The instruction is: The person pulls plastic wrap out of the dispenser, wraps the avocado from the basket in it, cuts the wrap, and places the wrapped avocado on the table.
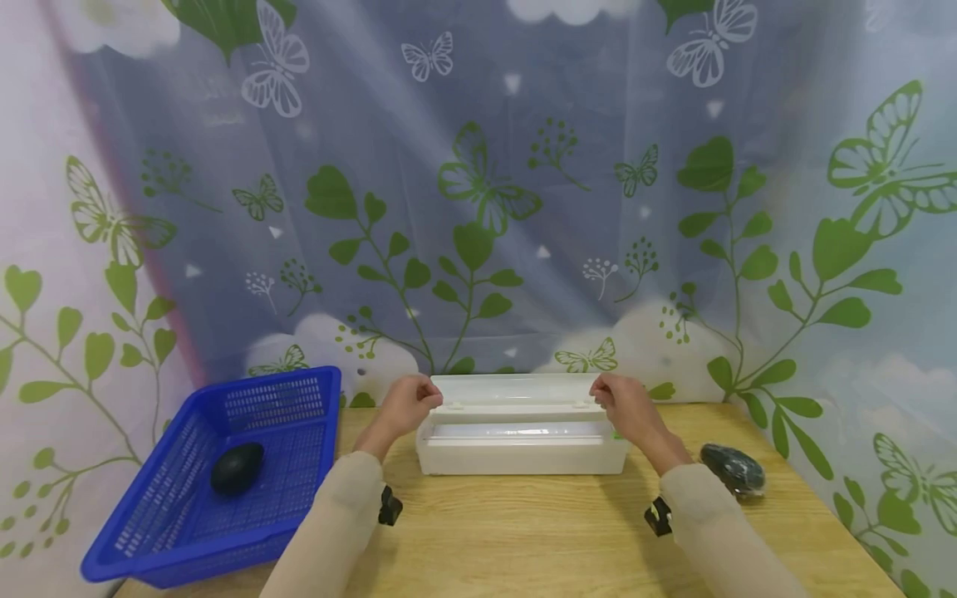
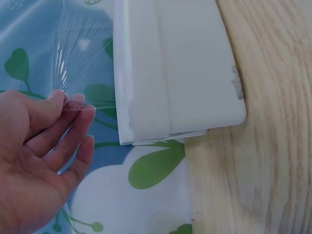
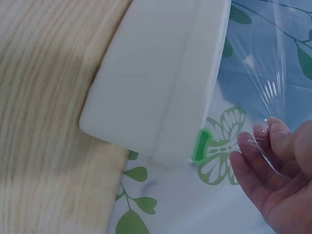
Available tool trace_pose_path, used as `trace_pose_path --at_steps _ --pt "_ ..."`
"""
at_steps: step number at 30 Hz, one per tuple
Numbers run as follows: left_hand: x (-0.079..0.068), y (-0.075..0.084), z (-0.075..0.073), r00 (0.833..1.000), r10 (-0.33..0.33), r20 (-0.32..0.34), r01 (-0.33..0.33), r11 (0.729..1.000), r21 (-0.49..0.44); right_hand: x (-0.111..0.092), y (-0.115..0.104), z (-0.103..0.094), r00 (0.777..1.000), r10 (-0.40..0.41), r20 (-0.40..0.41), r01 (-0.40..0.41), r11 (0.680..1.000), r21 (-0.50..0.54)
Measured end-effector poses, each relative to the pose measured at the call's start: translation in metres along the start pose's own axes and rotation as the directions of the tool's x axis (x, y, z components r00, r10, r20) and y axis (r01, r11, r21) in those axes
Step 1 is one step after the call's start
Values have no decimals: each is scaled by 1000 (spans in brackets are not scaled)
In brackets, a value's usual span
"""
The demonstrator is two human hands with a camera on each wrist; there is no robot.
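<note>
A long white cling film dispenser (image 1: 523, 459) stands on the table, its lid raised and a clear roll (image 1: 516, 429) showing inside. Above it, at the left end, my left hand (image 1: 407, 405) pinches one corner of the clear cling film (image 2: 80, 53) between thumb and fingertips. At the other end the opposite corner is pinched by my right hand (image 1: 631, 409). The film is drawn taut between both hands, with creases fanning out from each pinch. A green tab (image 3: 202, 146) sticks out at the dispenser's right end.
On the left stands a blue plastic basket (image 1: 314, 432) with a dark oval fruit (image 1: 237, 468) in it. A similar dark item wrapped in clear film (image 1: 733, 470) lies right of my right forearm. A patterned curtain (image 1: 478, 274) hangs behind the wooden table (image 1: 516, 531).
</note>
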State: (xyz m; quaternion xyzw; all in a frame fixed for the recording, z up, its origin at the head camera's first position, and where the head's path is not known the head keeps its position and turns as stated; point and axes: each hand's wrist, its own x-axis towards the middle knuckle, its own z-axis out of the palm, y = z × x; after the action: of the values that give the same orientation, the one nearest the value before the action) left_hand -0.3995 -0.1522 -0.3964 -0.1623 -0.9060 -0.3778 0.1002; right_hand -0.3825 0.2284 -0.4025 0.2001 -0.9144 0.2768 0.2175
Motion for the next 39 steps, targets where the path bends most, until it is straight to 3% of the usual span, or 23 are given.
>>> trace_pose_path --at_steps 4,17,29,39 --pt "1 5 -4 1000 -11 -22 11 1000 -30 6 -1 -2 999 -3 -34 3 1000 0" --pt "4 13 -17 996 39 -85 -47 995 -93 16 -8 -12 987 -51 -150 53 999 9" --pt "3 30 -31 992 13 -124 -27 993 -114 25 -18 -27 976 -67 -206 71 997 9" --pt "9 36 -37 971 41 -234 -75 988 -138 33 -32 -40 953 -118 -279 121 993 -7"
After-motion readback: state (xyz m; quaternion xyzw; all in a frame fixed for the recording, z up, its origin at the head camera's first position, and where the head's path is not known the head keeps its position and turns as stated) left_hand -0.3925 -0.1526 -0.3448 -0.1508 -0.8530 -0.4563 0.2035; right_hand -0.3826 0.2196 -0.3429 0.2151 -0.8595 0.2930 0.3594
